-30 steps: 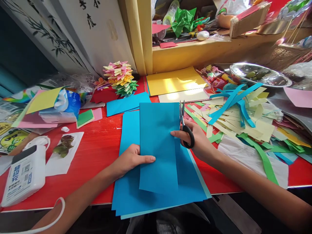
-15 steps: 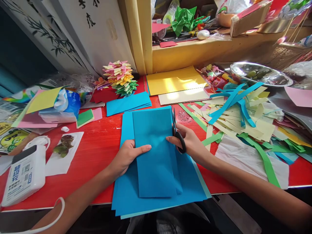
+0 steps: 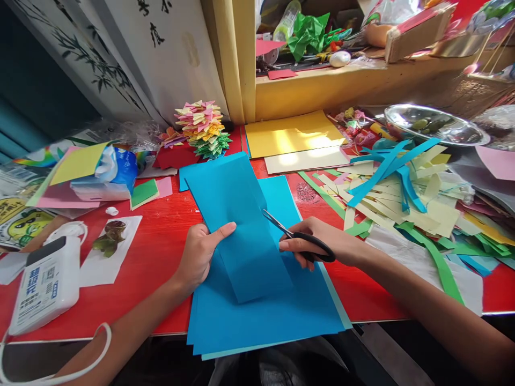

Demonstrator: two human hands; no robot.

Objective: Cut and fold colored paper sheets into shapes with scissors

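Tabletop (image 3: 161, 230) — left fingers (image 3: 200, 231) partly behind paper (image 3: 229, 187)

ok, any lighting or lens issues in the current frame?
Head view: bright sun patches on the yellow sheet; head view: glare on the metal bowl; head view: soft shadows on the held blue sheet, scissors readable; head view: stretching toward the side edges, probably a wide lens.
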